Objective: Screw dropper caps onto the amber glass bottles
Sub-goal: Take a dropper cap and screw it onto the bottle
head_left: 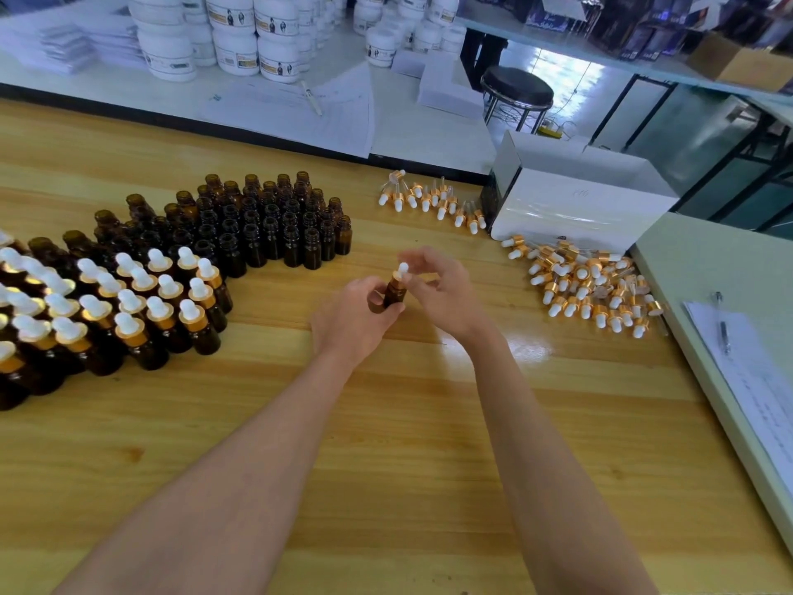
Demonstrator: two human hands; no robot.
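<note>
On the light wooden bench (386, 423), the person's left hand (358, 317) holds a small amber glass bottle (394, 294) just above the surface, near the middle of the scene, its fingers (377, 299) wrapped around the lower body of the glass. A dropper cap with a white rubber bulb and gold collar (402, 271) sits on the neck of this bottle. The right hand (444, 296) is at the cap from the right, its fingers (418, 256) arched over and beside the bulb, but they are blurred and I cannot tell whether they pinch the cap or only hover at it. To the left and farther back stands a dense group of open-necked amber bottles (266, 225), all upright. Nearer and at the far left edge stands a group of amber bottles already fitted with white-and-gold caps (128, 302), touching the open group. To the right lies a loose heap of white-and-gold dropper caps (588, 289), and a smaller scatter of the same caps (429, 201) lies farther back. Between the two lots sits a white cardboard box (579, 208) with its lid raised. At the right edge a pale green bench (686, 251) carries a printed sheet of paper (755, 401) with a pen (723, 322) on it. White labelled tubs (236, 40) are stacked on the far counter
</note>
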